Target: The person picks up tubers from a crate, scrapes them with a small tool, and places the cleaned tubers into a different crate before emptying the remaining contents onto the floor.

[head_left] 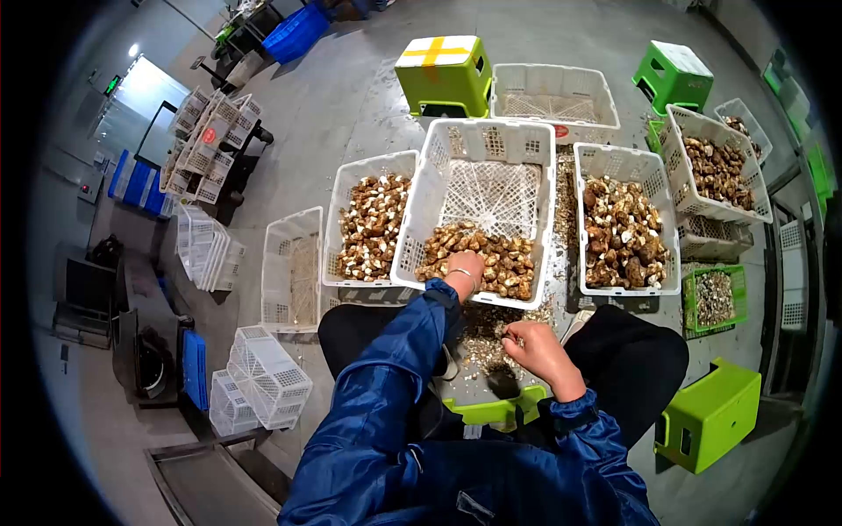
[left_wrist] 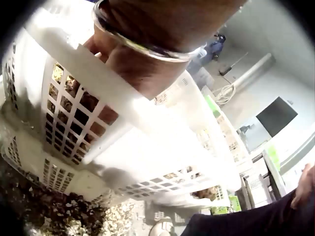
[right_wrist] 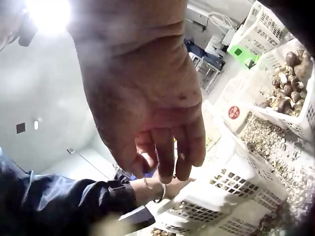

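Note:
My left hand (head_left: 466,264) reaches down into the large white basket (head_left: 430,167) in front of me. It touches brown-capped mushrooms (head_left: 516,279) heaped at the near end; its fingertips are hidden among them. In the left wrist view, the basket's rim (left_wrist: 113,91) covers most of that hand. My right hand (head_left: 537,351) hovers over a floor pile of pale stem scraps (head_left: 482,337), just short of the basket. Its fingers (right_wrist: 166,152) hang loosely curled in the right wrist view, and no held item shows among them.
Baskets of mushrooms stand at left (head_left: 373,223) and right (head_left: 623,228) of the large basket. Farther right are another full basket (head_left: 719,171) and a green crate (head_left: 741,307) of scraps. A green stool (head_left: 715,416) lies at right front; white baskets (head_left: 267,373) are stacked at left.

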Demonstrator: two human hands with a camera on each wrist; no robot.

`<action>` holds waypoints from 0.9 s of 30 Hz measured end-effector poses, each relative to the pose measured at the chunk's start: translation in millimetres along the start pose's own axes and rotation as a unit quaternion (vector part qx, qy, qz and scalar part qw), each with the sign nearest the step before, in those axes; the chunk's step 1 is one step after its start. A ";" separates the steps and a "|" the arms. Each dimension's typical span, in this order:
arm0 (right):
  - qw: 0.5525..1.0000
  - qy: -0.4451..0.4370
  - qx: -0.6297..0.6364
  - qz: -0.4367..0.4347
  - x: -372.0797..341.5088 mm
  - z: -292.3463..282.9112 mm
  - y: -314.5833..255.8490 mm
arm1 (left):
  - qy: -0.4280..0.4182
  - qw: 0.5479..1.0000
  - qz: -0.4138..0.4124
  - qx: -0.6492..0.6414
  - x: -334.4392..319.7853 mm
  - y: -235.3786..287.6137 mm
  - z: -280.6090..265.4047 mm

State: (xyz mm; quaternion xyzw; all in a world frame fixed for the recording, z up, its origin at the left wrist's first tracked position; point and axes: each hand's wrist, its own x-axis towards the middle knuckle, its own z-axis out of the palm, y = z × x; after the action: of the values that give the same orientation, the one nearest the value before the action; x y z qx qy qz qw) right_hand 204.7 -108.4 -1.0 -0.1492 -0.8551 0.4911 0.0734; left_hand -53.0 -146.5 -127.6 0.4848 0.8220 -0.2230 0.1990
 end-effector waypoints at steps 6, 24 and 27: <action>1.000 0.024 0.012 -0.015 -1.6 -2.3 -1.5 | 0.039 0.999 0.022 -0.031 -30.9 -8.5 -45.3; 0.947 0.161 0.276 0.039 -5.0 -11.8 -22.8 | 0.005 0.284 0.128 -0.950 -206.9 -12.6 -43.6; 0.941 0.174 0.289 0.031 -7.5 -11.5 -22.4 | 0.049 0.362 0.103 -0.925 -213.9 -1.9 -50.0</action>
State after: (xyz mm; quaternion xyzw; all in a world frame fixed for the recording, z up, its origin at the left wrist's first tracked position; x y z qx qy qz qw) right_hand 210.8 -112.0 24.2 -0.2310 -0.6453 0.6855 0.2455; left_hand 36.2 -270.8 30.1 0.0869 0.4640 0.7240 0.5030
